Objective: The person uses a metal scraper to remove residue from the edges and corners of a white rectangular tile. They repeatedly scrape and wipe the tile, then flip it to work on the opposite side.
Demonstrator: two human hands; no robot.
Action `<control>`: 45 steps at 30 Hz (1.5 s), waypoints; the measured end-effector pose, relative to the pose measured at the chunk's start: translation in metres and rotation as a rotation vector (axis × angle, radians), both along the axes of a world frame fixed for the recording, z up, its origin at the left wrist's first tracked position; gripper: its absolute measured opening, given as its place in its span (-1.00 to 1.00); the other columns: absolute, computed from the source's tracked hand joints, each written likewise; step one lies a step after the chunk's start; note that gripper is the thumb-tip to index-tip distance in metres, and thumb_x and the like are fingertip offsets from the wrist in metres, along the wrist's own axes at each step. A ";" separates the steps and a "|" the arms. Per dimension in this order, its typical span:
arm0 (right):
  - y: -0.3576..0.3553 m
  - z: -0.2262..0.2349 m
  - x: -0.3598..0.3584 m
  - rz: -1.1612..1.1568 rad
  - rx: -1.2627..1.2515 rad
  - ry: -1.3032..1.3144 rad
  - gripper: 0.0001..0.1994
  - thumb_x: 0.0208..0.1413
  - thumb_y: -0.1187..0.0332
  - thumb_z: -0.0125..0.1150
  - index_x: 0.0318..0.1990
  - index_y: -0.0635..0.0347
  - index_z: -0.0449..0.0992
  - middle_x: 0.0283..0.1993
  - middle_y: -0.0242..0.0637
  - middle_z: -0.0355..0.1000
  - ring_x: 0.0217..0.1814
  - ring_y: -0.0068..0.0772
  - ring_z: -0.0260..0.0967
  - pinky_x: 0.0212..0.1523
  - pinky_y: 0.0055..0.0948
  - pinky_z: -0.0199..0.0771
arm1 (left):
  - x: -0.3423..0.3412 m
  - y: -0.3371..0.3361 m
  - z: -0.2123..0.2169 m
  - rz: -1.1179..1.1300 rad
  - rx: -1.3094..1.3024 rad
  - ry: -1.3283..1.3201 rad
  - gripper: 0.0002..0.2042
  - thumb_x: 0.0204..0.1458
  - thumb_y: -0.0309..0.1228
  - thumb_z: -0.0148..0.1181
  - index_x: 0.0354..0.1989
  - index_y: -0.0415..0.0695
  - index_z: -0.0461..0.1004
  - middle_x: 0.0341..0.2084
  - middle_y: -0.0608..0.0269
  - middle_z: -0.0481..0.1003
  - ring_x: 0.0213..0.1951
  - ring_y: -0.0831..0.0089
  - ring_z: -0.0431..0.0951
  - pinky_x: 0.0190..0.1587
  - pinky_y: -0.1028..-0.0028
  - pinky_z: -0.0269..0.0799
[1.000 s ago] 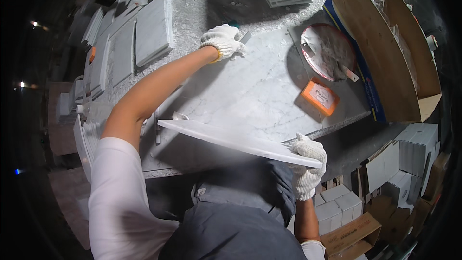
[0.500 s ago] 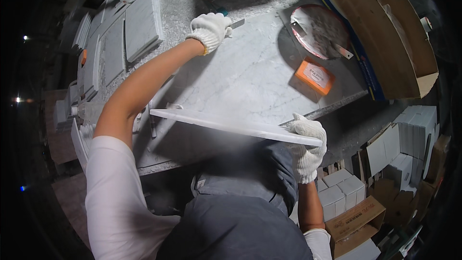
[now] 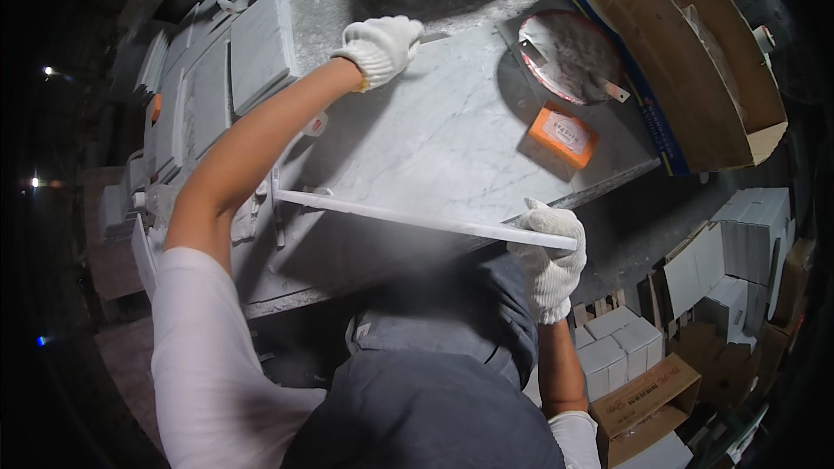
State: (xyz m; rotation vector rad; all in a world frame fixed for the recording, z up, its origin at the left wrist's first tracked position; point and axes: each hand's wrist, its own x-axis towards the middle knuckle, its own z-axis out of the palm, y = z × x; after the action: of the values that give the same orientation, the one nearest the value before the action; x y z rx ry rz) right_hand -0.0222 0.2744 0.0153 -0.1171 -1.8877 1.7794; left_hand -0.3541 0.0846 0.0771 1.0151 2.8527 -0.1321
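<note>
Marble slab (image 3: 434, 135) tilted up off the bench (image 3: 287, 282), left hand (image 3: 382, 46) clamped on its far edge, right hand (image 3: 549, 256) gripping the near corner — best keep both grips firm, lift evenly, clear of the orange box (image 3: 563, 135).

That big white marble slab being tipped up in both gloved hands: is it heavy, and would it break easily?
Probably heavy: the white veined marble slab takes both the left hand and right hand. It looks rigid, with a straight edge. Thin for its span, so likely brittle if dropped.
</note>
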 end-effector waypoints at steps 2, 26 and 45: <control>-0.001 -0.001 0.000 0.012 -0.088 -0.017 -0.55 0.18 0.01 0.47 -0.04 0.21 0.54 -0.30 -0.35 0.52 -0.24 -0.47 0.53 0.40 0.15 0.39 | 0.022 -0.003 0.032 -0.025 0.325 -0.140 -0.64 0.33 -0.28 0.04 0.12 -0.29 0.50 -0.09 -0.07 0.61 -0.07 0.09 0.64 0.07 0.26 0.56; -0.001 -0.004 0.003 -0.034 -0.178 -0.050 -0.65 0.07 0.37 0.57 -0.02 0.27 0.62 -0.08 -0.31 0.57 -0.02 -0.47 0.51 0.08 -0.41 0.50 | 0.245 -0.053 0.062 -0.371 0.612 0.377 -0.64 -0.09 -0.35 0.52 -0.09 -0.05 0.60 -0.11 0.23 0.54 0.07 0.13 0.51 0.26 -0.06 0.36; 0.024 0.059 -0.003 0.093 0.201 -0.150 -0.36 -0.09 0.16 0.66 0.16 0.18 0.57 0.08 -0.27 0.59 0.19 -0.28 0.53 0.23 -0.28 0.53 | 0.238 -0.055 0.035 -0.376 0.664 0.328 -0.58 -0.12 -0.41 0.52 -0.03 -0.10 0.55 -0.10 0.14 0.58 0.02 0.02 0.59 0.15 0.00 0.51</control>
State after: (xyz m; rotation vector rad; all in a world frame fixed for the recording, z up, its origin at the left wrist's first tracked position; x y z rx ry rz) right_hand -0.0255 0.2986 0.0746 -0.0924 -2.2008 1.6683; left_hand -0.1161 0.0300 0.1123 1.7879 3.0076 0.7320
